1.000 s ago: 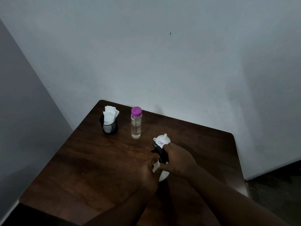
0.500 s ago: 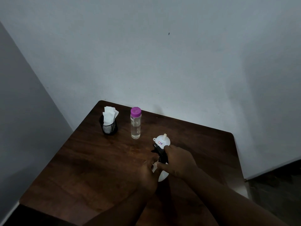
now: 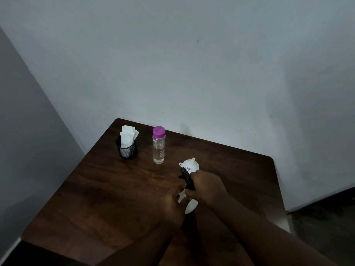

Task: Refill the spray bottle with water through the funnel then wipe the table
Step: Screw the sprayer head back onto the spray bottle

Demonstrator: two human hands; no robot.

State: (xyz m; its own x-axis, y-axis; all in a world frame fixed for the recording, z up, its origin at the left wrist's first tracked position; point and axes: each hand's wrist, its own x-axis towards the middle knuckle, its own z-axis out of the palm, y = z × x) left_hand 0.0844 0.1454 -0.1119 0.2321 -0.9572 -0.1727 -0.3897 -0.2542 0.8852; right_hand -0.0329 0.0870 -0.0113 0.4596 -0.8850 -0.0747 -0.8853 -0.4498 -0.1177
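Funnel (image 3: 189, 165) sits just behind gripped spray bottle (image 3: 191, 206), water bottle (image 3: 158, 148) farther back.

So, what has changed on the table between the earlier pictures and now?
Almost nothing. The right hand still grips the black spray head and the left hand still holds the spray bottle; the right thumb may have crept up slightly. The funnel, water bottle and napkin holder stayed in place.

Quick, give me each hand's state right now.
Left hand: holds the spray bottle by its white body.
Right hand: grips the black spray head.
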